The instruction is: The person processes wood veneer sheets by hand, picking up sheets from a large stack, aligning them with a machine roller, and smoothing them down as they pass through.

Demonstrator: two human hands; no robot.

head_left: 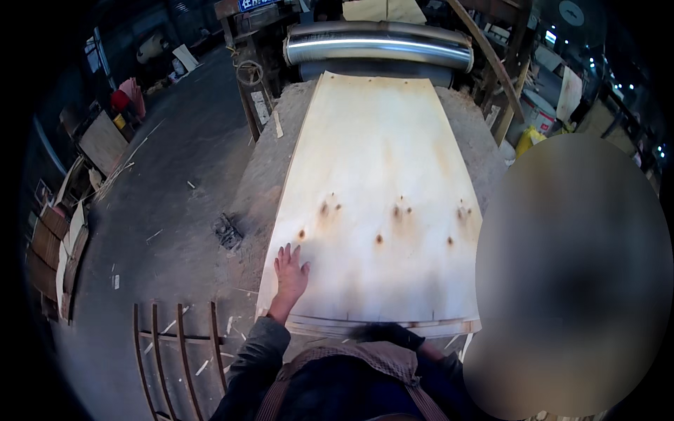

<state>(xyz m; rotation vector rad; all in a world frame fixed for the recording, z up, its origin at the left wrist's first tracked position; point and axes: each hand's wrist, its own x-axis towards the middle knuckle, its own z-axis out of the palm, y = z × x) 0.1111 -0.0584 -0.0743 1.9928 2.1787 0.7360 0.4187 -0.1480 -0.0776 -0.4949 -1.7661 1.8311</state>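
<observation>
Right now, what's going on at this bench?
A person's left hand lies flat, fingers spread, on the near left corner of a large pale veneer sheet. The sheet lies on a dusty table, its far end at a shiny metal roller. The right hand cannot be seen. A rusty metal rack stands at lower left.

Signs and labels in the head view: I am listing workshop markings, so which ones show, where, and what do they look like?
Blue sign: top edge, left of the metal roller; rectangular, pale markings, partly cut off.
White label: on the leaning post left of the veneer sheet; narrow, upright, dark marks.
Round wall disc: top right; dark, possibly a clock.
No packages or screens can be made out.
</observation>
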